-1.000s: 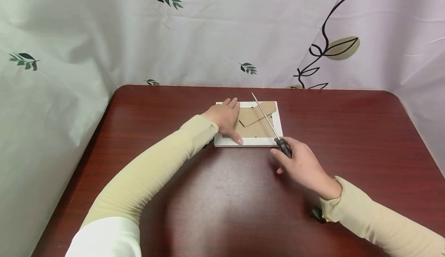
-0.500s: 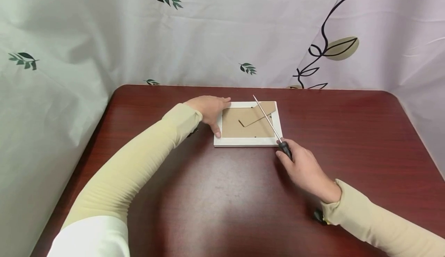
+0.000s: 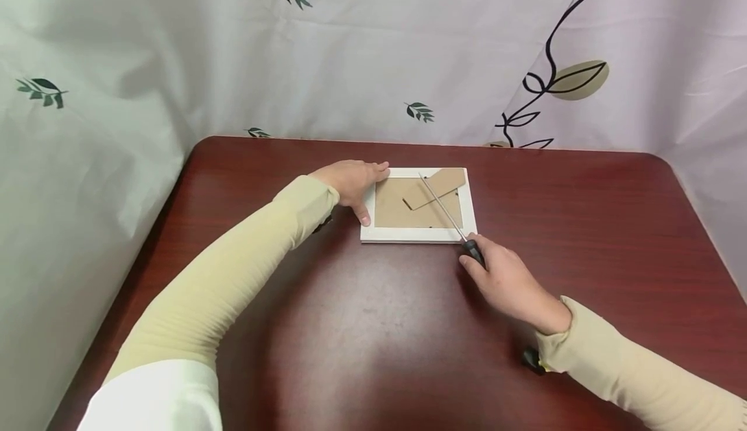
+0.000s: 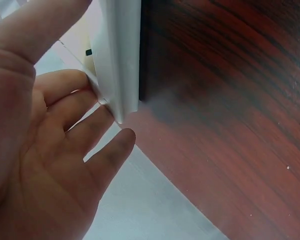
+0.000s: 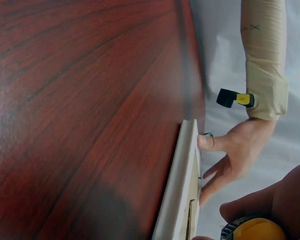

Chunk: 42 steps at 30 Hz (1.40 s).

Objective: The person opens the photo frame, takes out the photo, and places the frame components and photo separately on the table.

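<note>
A white picture frame point(image 3: 408, 236) lies face down on the table, its brown backing board point(image 3: 390, 207) and fold-flat stand point(image 3: 450, 179) facing up. Small dark tabs sit along the board's edges. My left hand point(image 3: 348, 183) rests on the frame's left side, thumb toward the near corner and fairly straight fingers by the far one. My right hand point(image 3: 512, 283) holds a screwdriver point(image 3: 442, 205) by its black handle, near the frame's right front corner. The shaft slants over the board, with the tip right by the tab at its far edge. In the right wrist view, the handle's yellow end point(image 5: 260, 230) shows.
The dark red wooden table point(image 3: 583, 223) reaches back to a pale curtain point(image 3: 350, 61) with leaf prints. A dark wrist camera point(image 3: 533, 360) sits under the right cuff; another, black and yellow point(image 5: 235, 98), is on the left wrist.
My left hand has slid left from over the backing board to the frame's left side. The screwdriver's tip has come down from beyond the frame's far edge to the board's far tab.
</note>
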### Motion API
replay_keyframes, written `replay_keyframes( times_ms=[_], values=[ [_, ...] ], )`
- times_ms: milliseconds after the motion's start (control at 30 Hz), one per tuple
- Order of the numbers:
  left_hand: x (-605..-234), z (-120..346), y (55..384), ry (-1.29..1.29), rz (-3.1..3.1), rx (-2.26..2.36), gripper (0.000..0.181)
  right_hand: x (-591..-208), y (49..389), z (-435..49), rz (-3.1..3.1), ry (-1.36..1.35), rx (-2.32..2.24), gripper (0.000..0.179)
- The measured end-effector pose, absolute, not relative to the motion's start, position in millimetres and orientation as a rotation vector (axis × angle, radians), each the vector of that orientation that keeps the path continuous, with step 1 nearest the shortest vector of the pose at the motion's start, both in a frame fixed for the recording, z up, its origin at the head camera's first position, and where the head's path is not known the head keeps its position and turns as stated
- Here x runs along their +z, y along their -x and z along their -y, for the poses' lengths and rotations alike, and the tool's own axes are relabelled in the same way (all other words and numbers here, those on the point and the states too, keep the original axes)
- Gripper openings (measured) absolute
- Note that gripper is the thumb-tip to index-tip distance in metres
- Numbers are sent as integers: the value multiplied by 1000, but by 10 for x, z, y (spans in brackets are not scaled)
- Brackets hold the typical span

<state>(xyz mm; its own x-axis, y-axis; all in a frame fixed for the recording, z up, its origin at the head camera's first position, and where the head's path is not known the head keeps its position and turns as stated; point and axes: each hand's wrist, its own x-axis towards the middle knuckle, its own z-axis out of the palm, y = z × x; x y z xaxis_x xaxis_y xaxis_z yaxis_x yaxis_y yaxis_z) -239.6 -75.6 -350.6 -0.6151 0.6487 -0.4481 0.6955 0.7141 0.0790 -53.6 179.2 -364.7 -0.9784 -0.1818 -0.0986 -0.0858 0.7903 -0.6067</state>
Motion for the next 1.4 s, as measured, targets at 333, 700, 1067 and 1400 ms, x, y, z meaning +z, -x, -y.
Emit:
replay_keyframes(
  times_ms=[333, 700, 1067, 1400],
  values=[
    [-3506, 743, 2380, -1000, -2493, -145, 116, -3664, 552, -1783, -2866, 224, -930, 38],
    [-3498, 788, 2271, -929, -2550, -56, 110, -3701, 680, -1813, -2890, 239, -911, 34],
    [-3485, 818, 2174, -861, -2566, -63, 111, -3717, 786, -1861, -2931, 363, -879, 18],
    [-3516, 837, 2115, -843, -2597, -73, 113, -3749, 879, -1897, -2931, 391, -870, 16]
  ],
)
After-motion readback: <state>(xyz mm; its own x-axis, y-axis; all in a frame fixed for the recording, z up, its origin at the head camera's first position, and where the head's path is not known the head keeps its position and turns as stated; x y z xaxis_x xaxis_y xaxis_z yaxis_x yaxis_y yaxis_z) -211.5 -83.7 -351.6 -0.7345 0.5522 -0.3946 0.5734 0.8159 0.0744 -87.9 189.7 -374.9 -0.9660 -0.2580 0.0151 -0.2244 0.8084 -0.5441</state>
